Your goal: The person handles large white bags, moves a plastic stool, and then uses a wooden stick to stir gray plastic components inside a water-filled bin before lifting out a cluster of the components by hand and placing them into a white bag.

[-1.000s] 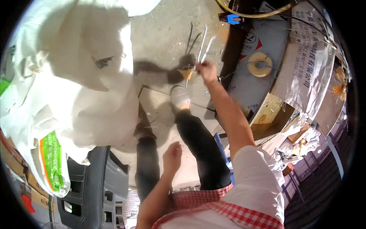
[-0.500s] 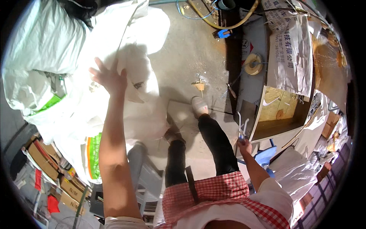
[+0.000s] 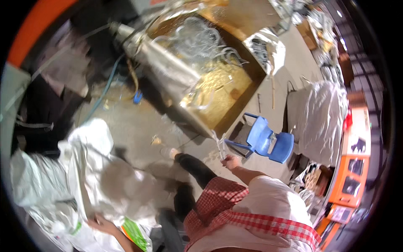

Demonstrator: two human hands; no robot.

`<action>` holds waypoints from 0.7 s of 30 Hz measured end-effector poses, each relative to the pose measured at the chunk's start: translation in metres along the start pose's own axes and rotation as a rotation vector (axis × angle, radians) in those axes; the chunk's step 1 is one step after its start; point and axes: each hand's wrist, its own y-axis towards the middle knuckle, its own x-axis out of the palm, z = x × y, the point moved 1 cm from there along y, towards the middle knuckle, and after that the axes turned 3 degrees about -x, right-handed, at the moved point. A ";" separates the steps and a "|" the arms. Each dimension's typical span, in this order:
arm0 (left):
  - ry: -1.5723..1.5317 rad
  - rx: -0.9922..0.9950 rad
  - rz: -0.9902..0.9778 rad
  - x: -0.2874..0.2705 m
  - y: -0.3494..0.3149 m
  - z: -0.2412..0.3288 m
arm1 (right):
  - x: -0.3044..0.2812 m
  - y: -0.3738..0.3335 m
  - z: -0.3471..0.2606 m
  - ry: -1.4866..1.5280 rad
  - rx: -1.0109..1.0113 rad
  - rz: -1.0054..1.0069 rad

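Two thin, pale strips [image 3: 220, 146] stick out of the right hand [image 3: 230, 161], whose fingers are closed around their near ends. They point away from the body, and their far tips overlap the near corner of a large box [image 3: 226, 86]; whether they touch it I cannot tell. The box lies beyond the right grip, with a tangle of clear, tube-like strands [image 3: 195, 40] piled in its far part. Just to the right of that grip is a small blue chair [image 3: 259, 136], and past the chair a bulky white sack [image 3: 319, 122].

Well to the left of the right grip, and lower, the left hand [image 3: 102, 225] is at some white sacking [image 3: 121, 185]; I cannot tell whether its fingers pinch the material. Just right of the left hand shows a green, orange and white bag [image 3: 137, 236].

Left of the right grip, a small tan piece [image 3: 156, 140] lies near a shoe [image 3: 171, 153]; farther that way, a blue fitting [image 3: 137, 97] is at the end of a yellowish hose [image 3: 133, 77].
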 end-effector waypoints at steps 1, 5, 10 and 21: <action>0.007 0.086 0.043 -0.023 -0.010 0.028 | -0.011 -0.009 0.001 0.092 0.022 0.022; -0.077 0.268 0.174 -0.090 -0.032 0.129 | -0.022 -0.049 -0.014 0.444 0.110 -0.006; -0.108 0.325 0.277 -0.144 -0.040 0.191 | -0.090 -0.102 -0.005 0.851 0.204 0.034; 0.222 0.375 0.580 -0.226 -0.101 0.271 | -0.443 0.070 -0.244 0.399 -0.432 0.424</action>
